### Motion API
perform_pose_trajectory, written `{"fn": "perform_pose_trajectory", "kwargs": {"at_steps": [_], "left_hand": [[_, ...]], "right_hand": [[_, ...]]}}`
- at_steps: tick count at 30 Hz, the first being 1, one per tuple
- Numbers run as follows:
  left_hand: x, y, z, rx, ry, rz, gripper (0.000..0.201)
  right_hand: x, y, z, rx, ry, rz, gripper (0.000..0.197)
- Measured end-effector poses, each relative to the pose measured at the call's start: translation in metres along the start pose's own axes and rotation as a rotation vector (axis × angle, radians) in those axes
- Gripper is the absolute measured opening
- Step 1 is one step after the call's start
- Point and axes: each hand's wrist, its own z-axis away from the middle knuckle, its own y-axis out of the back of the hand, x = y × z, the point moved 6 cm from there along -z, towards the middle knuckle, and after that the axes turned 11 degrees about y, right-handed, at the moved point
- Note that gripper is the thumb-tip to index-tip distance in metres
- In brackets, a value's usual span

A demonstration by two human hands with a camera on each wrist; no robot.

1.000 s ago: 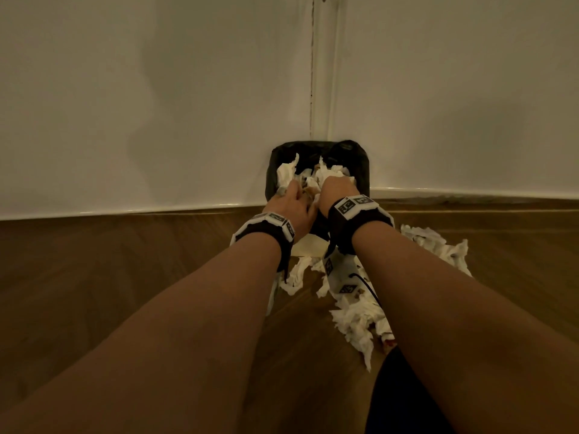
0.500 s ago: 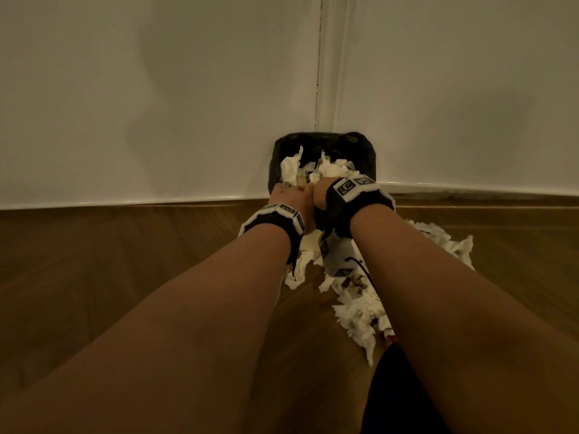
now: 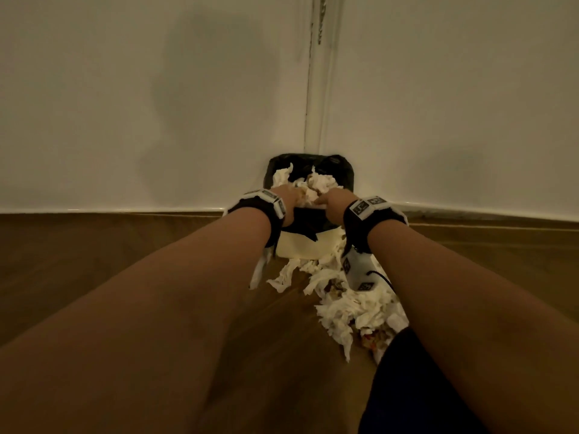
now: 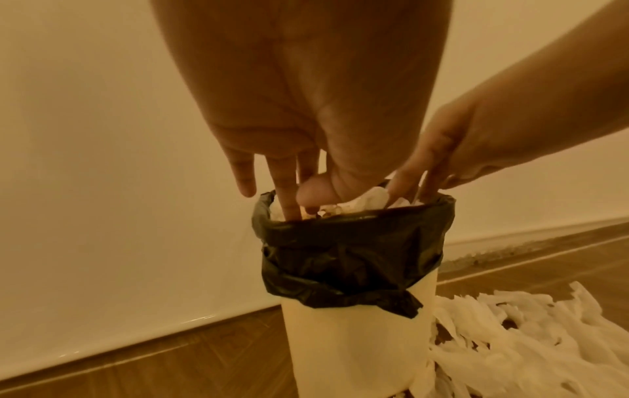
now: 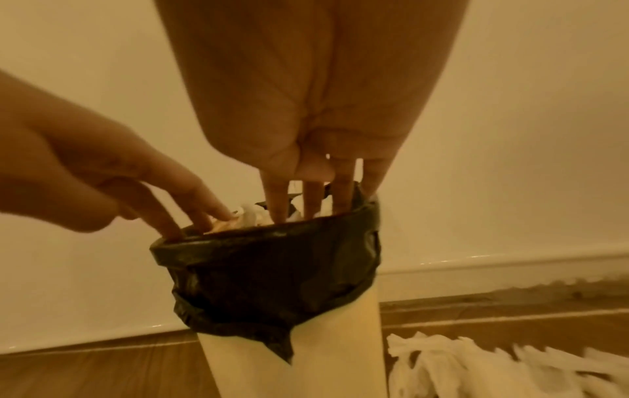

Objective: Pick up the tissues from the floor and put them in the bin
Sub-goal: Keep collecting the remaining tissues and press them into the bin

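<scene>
A cream bin (image 3: 300, 247) with a black liner (image 4: 350, 255) stands in the corner of the room, heaped with crumpled white tissues (image 3: 316, 183). Both hands are over its mouth. My left hand (image 4: 299, 204) points its straight fingers down onto the tissues at the left of the rim. My right hand (image 5: 306, 199) does the same at the right, fingers straight and spread inside the liner. Neither hand grips anything. More tissues (image 3: 351, 305) lie in a pile on the floor to the right of the bin, also seen as floor tissues (image 4: 527, 336).
White walls (image 3: 156, 120) meet behind the bin, with a skirting board (image 5: 510, 259) along the wooden floor (image 3: 94, 261). Dark clothing (image 3: 413, 389) shows at the lower right beside the tissue pile. Crumbs or stains sit among the floor tissues.
My hands were bunched together above the bin with tissues between them. They have since moved apart and their fingers now press down into the bin.
</scene>
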Motion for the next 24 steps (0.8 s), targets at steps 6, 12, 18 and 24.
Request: {"fn": "perform_pose_trajectory", "kwargs": {"at_steps": [6, 12, 18, 24], "left_hand": [[-0.005, 0.009, 0.047, 0.057, 0.077, 0.084, 0.055], [0.038, 0.038, 0.071, 0.069, 0.046, 0.072, 0.049], [0.103, 0.066, 0.103, 0.16, -0.095, 0.027, 0.036], [0.13, 0.067, 0.141, 0.151, -0.215, 0.016, 0.037]], "right_hand": [[0.023, 0.013, 0.062, 0.125, 0.002, -0.162, 0.045], [0.032, 0.034, 0.117, 0.213, -0.083, -0.144, 0.037], [0.026, 0.056, 0.164, 0.335, -0.165, -0.038, 0.032], [0.027, 0.058, 0.228, 0.394, -0.294, -0.061, 0.034]]}}
